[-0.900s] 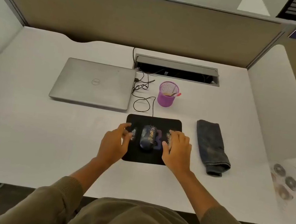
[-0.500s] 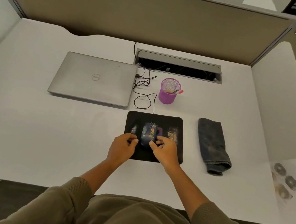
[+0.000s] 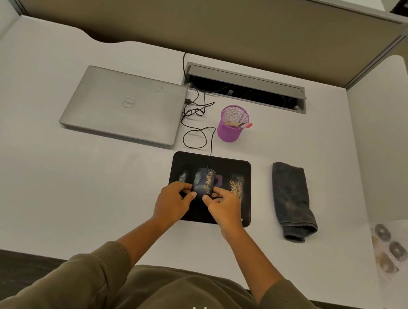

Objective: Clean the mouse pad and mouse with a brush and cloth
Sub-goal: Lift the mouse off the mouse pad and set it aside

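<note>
Left hand: fingers curled, thumb and fingertips on the near-left side of the mouse — it looks like a grip, though the contact is partly hidden.
Right hand: fingers curled, thumb at the near-right side of the mouse, gripping it from the other side.
Mouse: dark, speckled with tan grit, between both hands on the pad; whether it is lifted or resting I cannot tell. Its cable runs far, looping toward the laptop.
Pad: black, on the desk — grit patches lie left and right of the mouse, the right patch larger.
Cloth: dark, folded, right of the pad, apart from it.
Cup: purple mesh, beyond the pad; something pink-tipped sticks out of it, too small to tell what.
Laptop: grey, lid closed, far left of the pad.
Cable tray: open slot at the far edge of the desk.
</note>
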Demonstrator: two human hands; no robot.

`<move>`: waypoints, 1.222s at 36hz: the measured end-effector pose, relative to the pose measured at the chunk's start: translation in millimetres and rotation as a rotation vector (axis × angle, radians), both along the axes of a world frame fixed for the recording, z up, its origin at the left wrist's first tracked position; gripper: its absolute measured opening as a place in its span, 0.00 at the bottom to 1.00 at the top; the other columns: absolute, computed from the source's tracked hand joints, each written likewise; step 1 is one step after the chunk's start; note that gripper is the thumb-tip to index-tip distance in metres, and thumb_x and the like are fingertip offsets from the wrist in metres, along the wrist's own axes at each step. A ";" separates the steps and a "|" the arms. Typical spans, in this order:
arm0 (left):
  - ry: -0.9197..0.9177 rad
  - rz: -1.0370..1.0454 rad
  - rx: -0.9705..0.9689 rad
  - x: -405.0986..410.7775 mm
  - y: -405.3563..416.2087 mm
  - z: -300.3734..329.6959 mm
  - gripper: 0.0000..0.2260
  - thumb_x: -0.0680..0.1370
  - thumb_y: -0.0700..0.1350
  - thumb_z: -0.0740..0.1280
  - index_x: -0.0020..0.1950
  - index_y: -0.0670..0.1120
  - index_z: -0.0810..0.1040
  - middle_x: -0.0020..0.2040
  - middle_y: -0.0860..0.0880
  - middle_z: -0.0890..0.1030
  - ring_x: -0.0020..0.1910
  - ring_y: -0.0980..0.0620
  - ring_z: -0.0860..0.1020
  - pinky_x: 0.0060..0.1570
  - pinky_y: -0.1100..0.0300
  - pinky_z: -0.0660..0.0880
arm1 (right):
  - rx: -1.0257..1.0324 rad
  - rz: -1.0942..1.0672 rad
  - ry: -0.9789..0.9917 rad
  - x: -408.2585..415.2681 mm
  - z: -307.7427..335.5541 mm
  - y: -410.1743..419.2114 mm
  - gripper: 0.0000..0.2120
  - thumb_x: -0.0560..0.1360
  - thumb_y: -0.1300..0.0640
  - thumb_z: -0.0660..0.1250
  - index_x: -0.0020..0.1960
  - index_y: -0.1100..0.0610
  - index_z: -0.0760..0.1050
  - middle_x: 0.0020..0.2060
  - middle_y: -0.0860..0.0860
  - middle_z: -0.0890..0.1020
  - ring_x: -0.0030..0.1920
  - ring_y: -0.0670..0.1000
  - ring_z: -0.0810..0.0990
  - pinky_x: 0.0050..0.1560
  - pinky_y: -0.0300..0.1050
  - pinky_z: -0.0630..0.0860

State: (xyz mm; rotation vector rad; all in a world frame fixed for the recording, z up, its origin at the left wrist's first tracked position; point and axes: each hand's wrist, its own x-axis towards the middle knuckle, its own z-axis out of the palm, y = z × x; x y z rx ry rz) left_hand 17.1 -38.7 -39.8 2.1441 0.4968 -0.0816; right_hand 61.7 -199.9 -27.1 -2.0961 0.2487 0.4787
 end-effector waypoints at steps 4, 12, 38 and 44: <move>-0.021 0.020 -0.015 -0.3 0.9 1.0 0.16 0.80 0.49 0.72 0.65 0.45 0.82 0.59 0.47 0.85 0.54 0.50 0.82 0.58 0.56 0.81 | -0.007 0.016 -0.011 -1.4 0.6 1.8 0.24 0.76 0.56 0.78 0.70 0.55 0.79 0.56 0.50 0.85 0.52 0.48 0.84 0.57 0.46 0.84; -0.035 0.029 -0.004 -1.7 7.0 4.6 0.15 0.80 0.49 0.73 0.64 0.45 0.82 0.57 0.47 0.85 0.52 0.50 0.83 0.57 0.55 0.81 | -0.062 0.050 -0.070 -3.4 6.3 10.5 0.23 0.76 0.57 0.77 0.69 0.55 0.80 0.53 0.49 0.83 0.43 0.45 0.82 0.46 0.33 0.79; -0.069 0.162 0.036 -41.5 104.9 12.0 0.15 0.79 0.47 0.74 0.63 0.43 0.83 0.58 0.46 0.85 0.48 0.48 0.83 0.55 0.49 0.82 | -0.030 0.248 -0.040 -24.1 12.6 118.3 0.28 0.76 0.58 0.77 0.74 0.57 0.74 0.55 0.50 0.79 0.49 0.49 0.83 0.59 0.47 0.82; -0.075 0.156 0.064 -49.5 127.0 8.1 0.13 0.79 0.47 0.74 0.62 0.46 0.83 0.57 0.48 0.85 0.41 0.53 0.81 0.51 0.53 0.82 | 0.022 0.281 -0.010 -32.7 11.0 137.5 0.23 0.76 0.59 0.76 0.70 0.57 0.78 0.55 0.51 0.80 0.55 0.51 0.81 0.61 0.49 0.82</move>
